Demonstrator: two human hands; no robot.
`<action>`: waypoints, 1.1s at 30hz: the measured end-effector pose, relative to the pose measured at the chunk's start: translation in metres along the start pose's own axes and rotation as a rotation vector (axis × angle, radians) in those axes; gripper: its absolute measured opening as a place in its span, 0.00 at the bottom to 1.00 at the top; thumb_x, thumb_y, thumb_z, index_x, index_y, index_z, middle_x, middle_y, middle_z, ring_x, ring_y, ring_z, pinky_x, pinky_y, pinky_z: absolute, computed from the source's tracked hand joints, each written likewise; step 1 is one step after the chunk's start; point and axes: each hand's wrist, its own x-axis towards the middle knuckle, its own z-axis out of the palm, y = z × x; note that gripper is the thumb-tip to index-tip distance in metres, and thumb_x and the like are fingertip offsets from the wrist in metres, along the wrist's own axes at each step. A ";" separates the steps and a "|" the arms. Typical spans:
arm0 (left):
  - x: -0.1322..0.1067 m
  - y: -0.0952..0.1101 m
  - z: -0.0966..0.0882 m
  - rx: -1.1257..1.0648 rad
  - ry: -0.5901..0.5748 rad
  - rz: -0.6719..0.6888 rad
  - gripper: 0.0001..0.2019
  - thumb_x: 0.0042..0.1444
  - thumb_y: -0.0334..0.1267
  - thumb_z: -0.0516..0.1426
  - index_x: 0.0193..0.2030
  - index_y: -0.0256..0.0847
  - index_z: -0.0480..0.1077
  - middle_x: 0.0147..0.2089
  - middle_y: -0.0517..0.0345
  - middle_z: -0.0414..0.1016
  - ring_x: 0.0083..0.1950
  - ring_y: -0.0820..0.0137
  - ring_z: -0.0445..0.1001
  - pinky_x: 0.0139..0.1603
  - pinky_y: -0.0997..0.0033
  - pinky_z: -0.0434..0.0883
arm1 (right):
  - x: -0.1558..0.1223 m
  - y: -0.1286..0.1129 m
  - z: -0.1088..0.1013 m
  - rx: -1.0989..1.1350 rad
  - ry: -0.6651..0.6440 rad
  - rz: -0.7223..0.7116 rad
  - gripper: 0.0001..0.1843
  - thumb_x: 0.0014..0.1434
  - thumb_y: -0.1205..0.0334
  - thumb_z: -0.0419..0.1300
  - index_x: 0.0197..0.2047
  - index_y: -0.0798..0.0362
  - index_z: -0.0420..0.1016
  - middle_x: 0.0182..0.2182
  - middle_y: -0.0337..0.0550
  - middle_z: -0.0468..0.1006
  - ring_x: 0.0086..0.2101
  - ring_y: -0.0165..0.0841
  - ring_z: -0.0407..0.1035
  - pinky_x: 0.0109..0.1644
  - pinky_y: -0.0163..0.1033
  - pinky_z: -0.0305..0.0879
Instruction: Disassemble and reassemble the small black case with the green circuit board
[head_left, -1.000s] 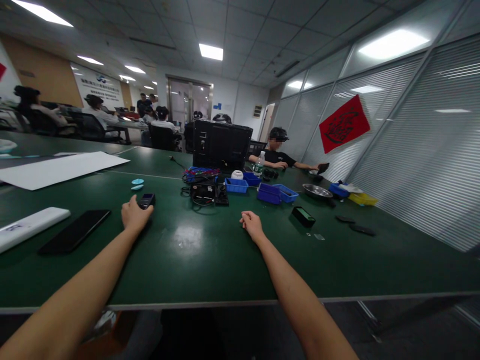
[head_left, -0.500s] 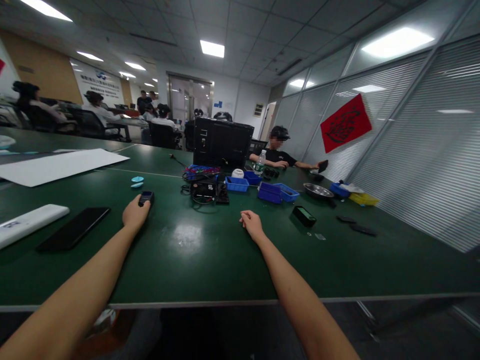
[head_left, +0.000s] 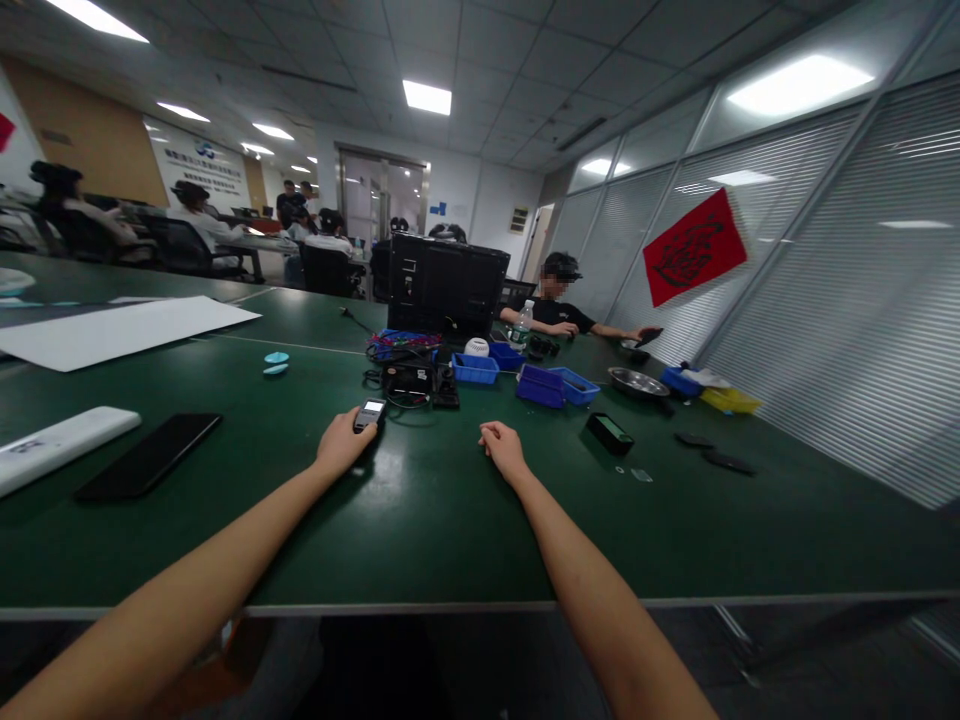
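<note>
My left hand (head_left: 344, 441) is closed round a small dark handheld device (head_left: 370, 415) with a lit pale screen, held just above the table left of centre. Its thumb lies across the lower front of the device. My right hand (head_left: 504, 449) rests on the green table (head_left: 442, 530) with its fingers curled in and nothing visible in them. A black box-like device with a green screen (head_left: 610, 433) sits to the right of that hand. Beyond my left hand lies a black adapter box with cables (head_left: 407, 379).
Blue trays (head_left: 475, 369) and a white ball (head_left: 476, 347) stand before a black monitor (head_left: 448, 287). A metal bowl (head_left: 637, 382) and yellow tray (head_left: 731, 400) are at right. A black slab (head_left: 154, 457) and white bar (head_left: 67, 445) lie left. A co-worker (head_left: 559, 300) sits across the table.
My left hand has moved right, bringing the handheld device from near the light blue pieces toward the table's middle. Its screen now shows lit. The right hand stays where it was.
</note>
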 end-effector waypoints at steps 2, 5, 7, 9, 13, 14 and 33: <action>-0.004 0.010 0.012 -0.007 0.003 0.049 0.28 0.53 0.49 0.46 0.57 0.33 0.58 0.52 0.42 0.66 0.52 0.59 0.66 0.50 0.66 0.62 | 0.001 0.001 0.001 -0.011 -0.002 -0.001 0.12 0.50 0.61 0.51 0.34 0.57 0.71 0.21 0.38 0.72 0.16 0.24 0.60 0.21 0.30 0.58; -0.014 0.032 0.030 -0.033 0.019 0.100 0.28 0.54 0.49 0.46 0.57 0.31 0.56 0.54 0.41 0.64 0.54 0.58 0.63 0.52 0.64 0.60 | 0.002 0.004 0.002 -0.030 -0.007 -0.008 0.12 0.50 0.60 0.51 0.34 0.57 0.71 0.20 0.38 0.71 0.16 0.24 0.61 0.21 0.30 0.58; -0.023 0.052 0.041 -0.065 0.003 0.158 0.27 0.55 0.49 0.46 0.56 0.31 0.56 0.55 0.41 0.64 0.54 0.59 0.63 0.52 0.63 0.60 | 0.003 0.004 0.003 -0.048 -0.009 -0.012 0.12 0.50 0.60 0.51 0.34 0.57 0.71 0.20 0.38 0.71 0.16 0.25 0.61 0.22 0.31 0.59; -0.032 0.072 0.053 -0.102 -0.006 0.222 0.25 0.54 0.47 0.47 0.55 0.33 0.57 0.55 0.43 0.64 0.54 0.60 0.63 0.53 0.64 0.59 | 0.002 0.004 0.002 -0.069 -0.013 -0.010 0.13 0.50 0.59 0.51 0.34 0.57 0.71 0.21 0.38 0.72 0.17 0.25 0.62 0.22 0.31 0.59; -0.047 0.102 0.075 -0.177 -0.073 0.392 0.25 0.53 0.48 0.49 0.54 0.36 0.58 0.55 0.47 0.64 0.55 0.63 0.63 0.55 0.65 0.59 | -0.003 -0.003 0.001 -0.135 0.018 -0.030 0.18 0.54 0.55 0.48 0.39 0.57 0.71 0.27 0.42 0.74 0.25 0.29 0.67 0.31 0.33 0.63; -0.048 0.105 0.079 -0.177 -0.101 0.427 0.26 0.52 0.48 0.50 0.55 0.37 0.57 0.57 0.47 0.62 0.57 0.62 0.61 0.56 0.65 0.58 | -0.005 -0.006 0.002 -0.169 0.035 -0.048 0.19 0.54 0.54 0.47 0.40 0.57 0.70 0.31 0.44 0.75 0.29 0.30 0.68 0.35 0.34 0.64; -0.043 0.096 0.078 -0.344 -0.215 0.409 0.23 0.47 0.33 0.52 0.53 0.36 0.64 0.54 0.51 0.65 0.45 0.69 0.70 0.46 0.73 0.68 | -0.017 -0.032 -0.016 -0.836 0.099 0.187 0.30 0.55 0.50 0.48 0.57 0.57 0.55 0.47 0.56 0.67 0.46 0.42 0.63 0.44 0.44 0.60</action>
